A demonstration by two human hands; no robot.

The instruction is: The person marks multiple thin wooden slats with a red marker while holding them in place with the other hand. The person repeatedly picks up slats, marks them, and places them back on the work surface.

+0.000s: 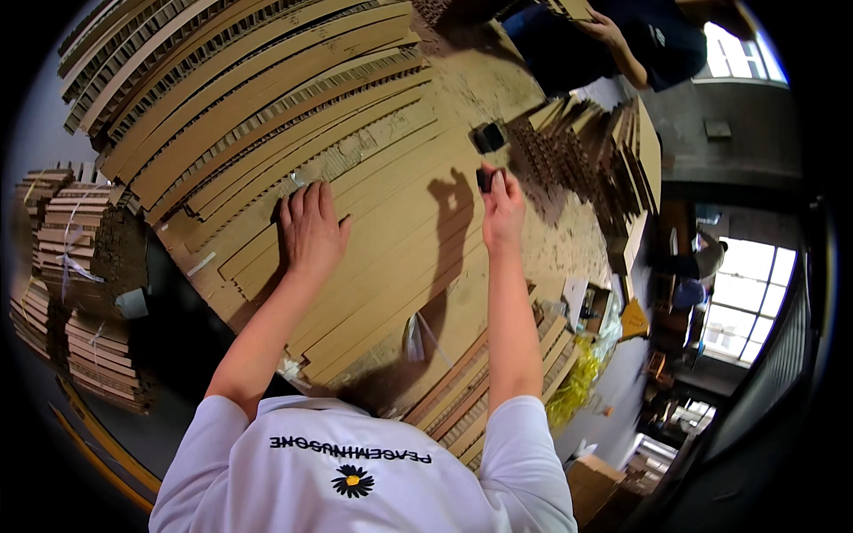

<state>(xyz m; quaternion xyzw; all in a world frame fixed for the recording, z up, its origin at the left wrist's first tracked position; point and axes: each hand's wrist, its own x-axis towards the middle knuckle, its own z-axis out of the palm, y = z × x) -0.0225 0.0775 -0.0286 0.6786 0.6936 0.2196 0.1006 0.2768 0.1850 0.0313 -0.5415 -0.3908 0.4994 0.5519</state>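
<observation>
My left hand (311,231) rests with its fingers stretched out on a layer of flat tan cardboard strips (382,226) laid side by side. Raised above the right part of these strips, my right hand (503,211) pinches a small black block (484,180) between thumb and fingers. Its shadow falls across the cardboard to the left of it. A dark square container or block (488,138) stands on the table just beyond that hand; which of the two it is I cannot tell.
Stacked cardboard strips (258,89) fill the far left, with dark notched pieces (577,151) at the right. Bundled strips (80,240) stand left of the table. More strips (471,382) lie near my right arm, beside yellow plastic twine (576,382). A co-worker's hand (606,31) holds cardboard opposite.
</observation>
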